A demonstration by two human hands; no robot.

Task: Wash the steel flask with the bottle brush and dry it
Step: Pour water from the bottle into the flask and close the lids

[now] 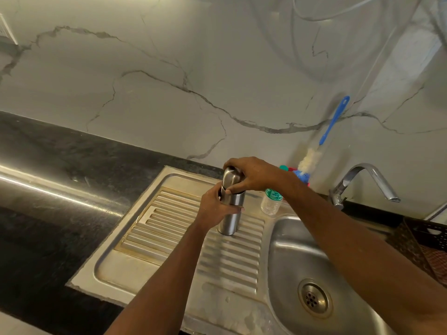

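The steel flask (pixel 229 221) stands upright on the ribbed steel drainboard (pixel 169 213), left of the sink basin (pixel 290 250). My left hand (pixel 215 209) wraps around the flask's body. My right hand (pixel 251 176) grips the steel cap (pixel 229 177) on top of the flask. The bottle brush (pixel 324 141), with a blue handle and white bristles, leans against the marble wall behind the sink, bristles down.
A small clear plastic bottle with a green label (pixel 272 201) stands just right of the flask. A chrome tap (pixel 362 180) arches over the basin. A dark crate (pixel 425 245) sits at the right edge. Black countertop (pixel 60 189) stretches left.
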